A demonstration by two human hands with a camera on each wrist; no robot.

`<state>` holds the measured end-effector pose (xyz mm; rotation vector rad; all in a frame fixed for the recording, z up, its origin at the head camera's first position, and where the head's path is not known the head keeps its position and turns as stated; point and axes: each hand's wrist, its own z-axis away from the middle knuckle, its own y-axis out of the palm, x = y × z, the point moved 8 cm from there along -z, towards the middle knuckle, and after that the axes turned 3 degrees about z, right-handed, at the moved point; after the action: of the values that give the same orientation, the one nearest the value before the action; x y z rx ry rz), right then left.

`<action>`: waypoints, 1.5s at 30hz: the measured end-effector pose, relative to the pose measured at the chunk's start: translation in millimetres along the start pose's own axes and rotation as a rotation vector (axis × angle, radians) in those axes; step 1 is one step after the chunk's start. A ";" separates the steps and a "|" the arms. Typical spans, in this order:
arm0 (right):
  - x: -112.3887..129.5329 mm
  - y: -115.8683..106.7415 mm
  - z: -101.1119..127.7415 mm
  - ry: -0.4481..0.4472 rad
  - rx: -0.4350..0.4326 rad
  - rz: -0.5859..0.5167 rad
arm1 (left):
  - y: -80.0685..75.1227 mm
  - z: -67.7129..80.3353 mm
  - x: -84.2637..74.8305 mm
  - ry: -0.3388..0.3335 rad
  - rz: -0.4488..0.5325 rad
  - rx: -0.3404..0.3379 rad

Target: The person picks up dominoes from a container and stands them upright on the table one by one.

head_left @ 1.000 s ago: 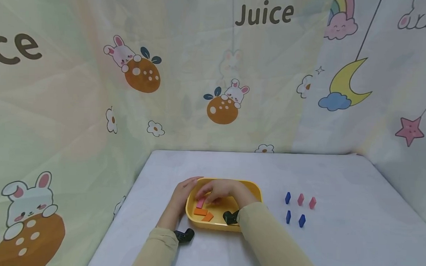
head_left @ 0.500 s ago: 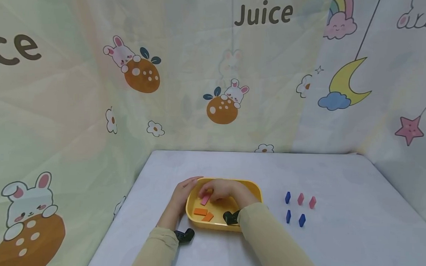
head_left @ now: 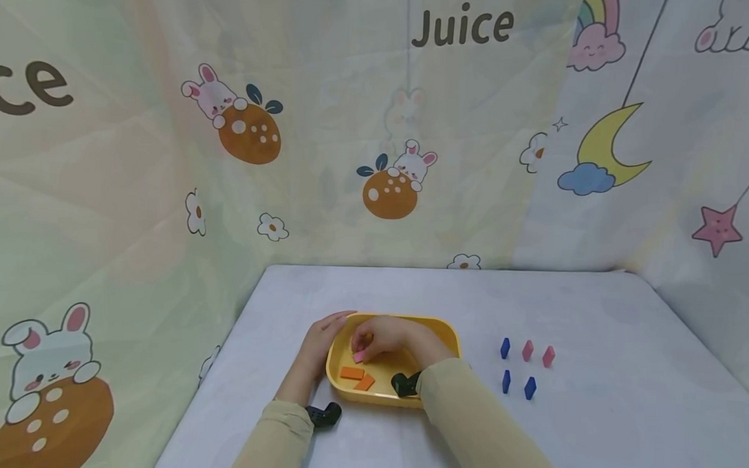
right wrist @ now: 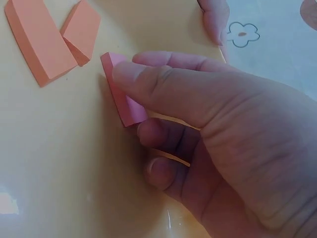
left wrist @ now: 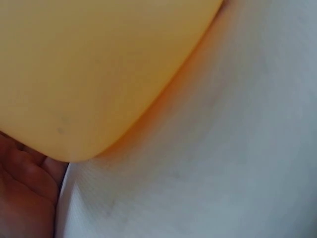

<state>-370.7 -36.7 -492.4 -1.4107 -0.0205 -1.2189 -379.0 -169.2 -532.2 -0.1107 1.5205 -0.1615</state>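
Note:
My left hand [head_left: 320, 339] holds the left end of a yellow tray [head_left: 448, 329], its fingers at the far-left corner. In the left wrist view, part of that hand [left wrist: 27, 183] shows against the tray's outer wall. Inside the tray, my right hand [head_left: 385, 335] pinches a small pink block [head_left: 359, 357] between thumb and fingers. The right wrist view shows the thumb lying across this pink block [right wrist: 119, 94], which is tilted over the tray floor. Two orange blocks, one long [head_left: 352, 373] and one shorter with a slanted end [head_left: 365, 382], lie in the tray close by.
On the white table [head_left: 616, 421] right of the tray, several small blocks stand upright: blue ones, such as the nearest blue block [head_left: 530, 388], and two pink blocks, including the rightmost pink block [head_left: 548, 356]. A printed cloth [head_left: 329, 122] hangs behind. Black devices are strapped at both wrists.
My right fingers have closed around the pink block and turned it from lying flat, lifting it slightly. The left hand, tray and orange blocks have stayed in place.

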 end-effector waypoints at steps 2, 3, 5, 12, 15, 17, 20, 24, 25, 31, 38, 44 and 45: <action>-0.4 0.2 -0.1 0.001 -0.010 0.012 | 0.4 0.5 0.0 0.000 -0.003 0.003; -0.5 0.5 -0.1 0.000 -0.014 0.016 | 0.6 0.8 -0.2 0.002 -0.006 0.003; -1.0 1.1 0.2 0.005 -0.015 0.022 | 1.2 1.3 -0.4 0.003 -0.008 0.005; -0.2 1.8 0.5 0.013 0.000 0.084 | 2.8 1.0 0.4 -0.012 -0.012 0.002; 0.8 1.2 0.5 0.007 0.004 0.115 | 3.1 0.5 0.4 -0.011 -0.005 0.001; 1.3 0.5 0.6 0.008 0.005 0.128 | 3.3 0.3 0.4 -0.010 0.001 0.000; 2.8 -1.2 1.0 -0.001 0.002 0.167 | 4.8 0.0 0.3 -0.001 0.002 0.005; 5.3 -5.6 3.8 0.009 -0.001 0.197 | 6.6 -0.6 1.0 -0.001 -0.006 0.010; 6.3 -7.2 5.0 0.014 -0.001 0.199 | 6.7 -0.7 1.1 -0.004 -0.005 0.010; 14.9 -17.7 13.6 0.033 -0.005 0.180 | 5.0 -1.7 0.2 -0.014 0.000 0.003; 20.2 -27.3 24.8 0.027 -0.022 0.192 | 3.1 -0.5 -1.6 -0.013 0.008 0.010; 21.8 -39.4 37.5 0.000 -0.086 0.159 | 1.7 2.3 -1.6 -0.037 0.002 0.000; 21.6 -42.1 40.7 -0.003 -0.098 0.151 | 1.5 2.5 -1.9 -0.038 0.002 -0.002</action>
<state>-362.2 -8.0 -437.7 -1.4715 0.1426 -1.1048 -376.5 -167.4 -530.6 -0.1129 1.4831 -0.1553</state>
